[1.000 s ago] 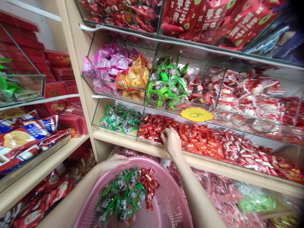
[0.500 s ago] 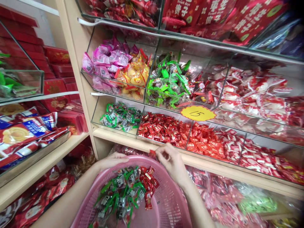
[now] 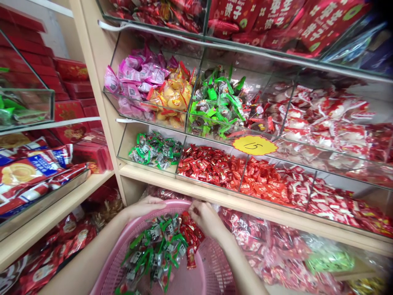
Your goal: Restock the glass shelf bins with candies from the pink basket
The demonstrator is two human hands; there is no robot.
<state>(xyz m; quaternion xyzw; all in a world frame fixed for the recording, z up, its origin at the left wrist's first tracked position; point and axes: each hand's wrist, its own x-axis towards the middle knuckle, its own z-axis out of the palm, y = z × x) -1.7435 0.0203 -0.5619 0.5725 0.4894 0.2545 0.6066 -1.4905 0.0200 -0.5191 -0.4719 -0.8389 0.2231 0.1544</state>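
Observation:
A pink plastic basket with mesh sides is in front of me at the bottom of the view. My left hand grips its far rim on the left, fingers over the edge. Inside the basket lie green-and-clear wrapped candies and a smaller group of red wrapped candies. My right hand is over the basket's right far side, fingers curled together right above the red candies. A red wrapper shows at its fingertips, partly hidden by the fingers.
Ahead, a shelf bin of small red candies adjoins bins of green and orange-red candies. A yellow price tag hangs above. The wooden shelf edge runs just beyond the basket. Bagged sweets lie below right.
My right hand has moved left and down from the shelf edge, carrying a red candy in over the basket. My left hand stays on the rim.

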